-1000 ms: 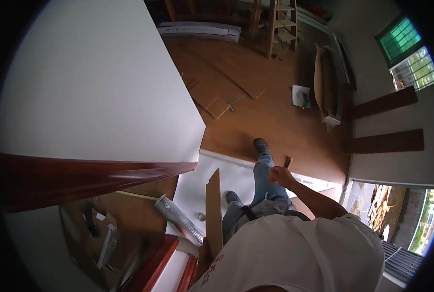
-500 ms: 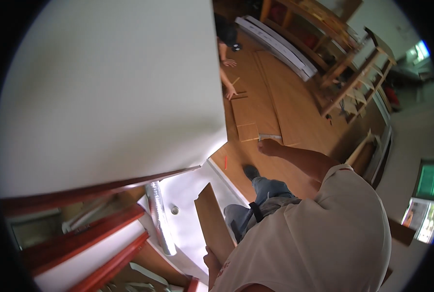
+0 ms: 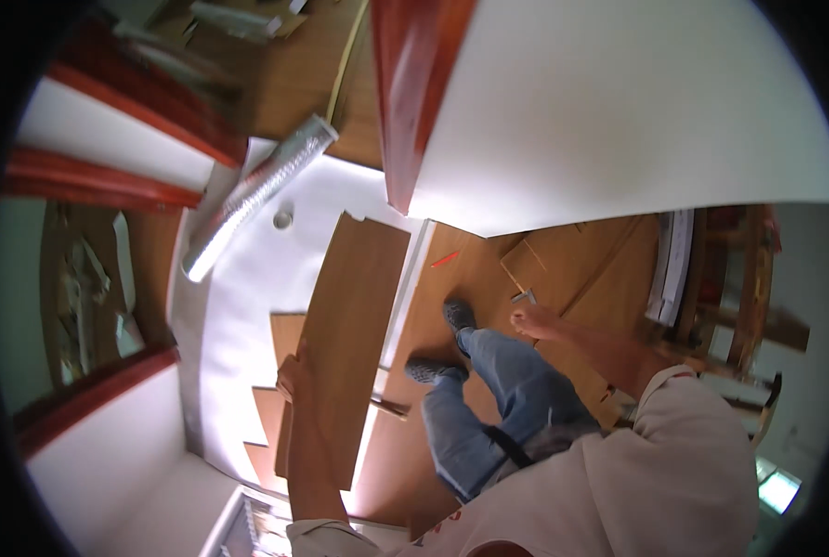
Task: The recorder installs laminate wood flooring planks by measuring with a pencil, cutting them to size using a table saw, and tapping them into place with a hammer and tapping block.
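My left hand (image 3: 293,382) grips the left edge of a long brown laminate plank (image 3: 345,325), holding it lengthwise above the white underlay sheet (image 3: 247,306). My right hand (image 3: 537,321) is stretched out to the right over the laid wooden floor (image 3: 470,269). Its fingers are closed on a small grey tool (image 3: 523,297), whose kind I cannot make out. My legs in blue jeans and dark shoes (image 3: 458,314) stand between the two hands, by the edge of the white sheet.
A silver foil roll (image 3: 256,195) lies on the underlay's far end. Short plank offcuts (image 3: 267,408) lie under the held plank. A white panel (image 3: 619,111) with red-brown trim (image 3: 398,102) looms above. Stacked boards (image 3: 671,265) and a wooden shelf (image 3: 739,278) stand right.
The view has swung round sharply, so the white panel went from upper left to upper right. The plank stays in my left hand, and my right hand stays stretched out.
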The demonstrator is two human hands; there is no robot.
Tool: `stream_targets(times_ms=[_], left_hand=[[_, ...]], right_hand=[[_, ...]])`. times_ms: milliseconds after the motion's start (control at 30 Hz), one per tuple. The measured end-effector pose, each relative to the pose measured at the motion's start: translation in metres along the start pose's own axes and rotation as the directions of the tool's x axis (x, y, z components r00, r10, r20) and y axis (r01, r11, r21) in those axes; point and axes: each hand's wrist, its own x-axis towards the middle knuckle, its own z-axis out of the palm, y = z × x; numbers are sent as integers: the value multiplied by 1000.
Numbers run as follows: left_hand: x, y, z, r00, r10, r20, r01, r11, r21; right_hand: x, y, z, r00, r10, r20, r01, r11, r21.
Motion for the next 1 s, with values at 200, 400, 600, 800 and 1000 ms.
stream_targets(times_ms=[200, 400, 600, 800, 1000], left_hand=[[104, 18, 234, 999, -22, -25, 22, 1000, -6], [194, 30, 439, 999, 2, 47, 3, 995, -102], [236, 39, 534, 1000, 27, 16, -25, 991, -131], [259, 38, 565, 965, 71, 251, -33, 988, -153], [248, 38, 575, 985, 74, 154, -26, 956, -292]], right_hand=[[258, -1, 116, 958, -273, -82, 267, 960, -81], [447, 64, 227, 872, -475, -118, 374, 802, -467], [505, 117, 271, 538, -832, -135, 571, 477, -668], [523, 149, 311, 483, -856, -185, 542, 458, -704], [529, 151, 317, 350, -929, -124, 569, 316, -759]])
